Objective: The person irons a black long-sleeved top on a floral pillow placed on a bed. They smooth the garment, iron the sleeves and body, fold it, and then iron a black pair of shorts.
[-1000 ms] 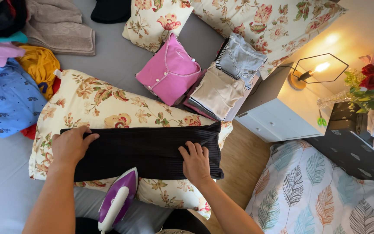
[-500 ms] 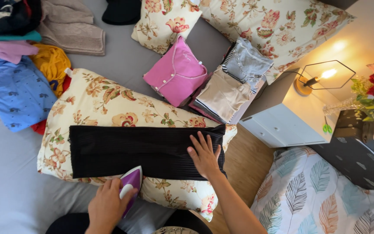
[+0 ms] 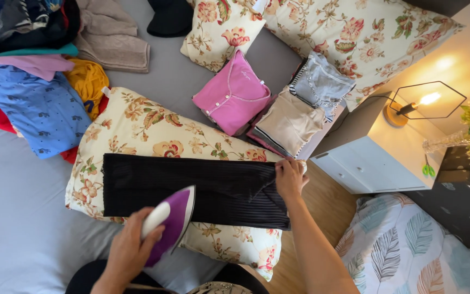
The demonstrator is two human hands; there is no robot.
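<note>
A black ribbed garment [image 3: 191, 188] lies flat across a floral pillow [image 3: 137, 122] on the grey bed. My left hand [image 3: 131, 247] grips the white handle of a purple iron [image 3: 172, 220], whose tip rests on the garment's near edge. My right hand [image 3: 289, 177] pinches the garment's right end and holds it taut.
Folded pink [image 3: 235, 92], beige [image 3: 289, 122] and grey [image 3: 322, 81] tops lie beyond the pillow. A heap of loose clothes [image 3: 33, 81] fills the upper left. More floral pillows [image 3: 333, 32] sit at the top. A white nightstand [image 3: 371, 158] with a lit lamp [image 3: 417, 100] stands right.
My left hand left the garment, took the iron's handle and brought the iron onto the cloth. My right hand slid to the garment's right end and gripped it.
</note>
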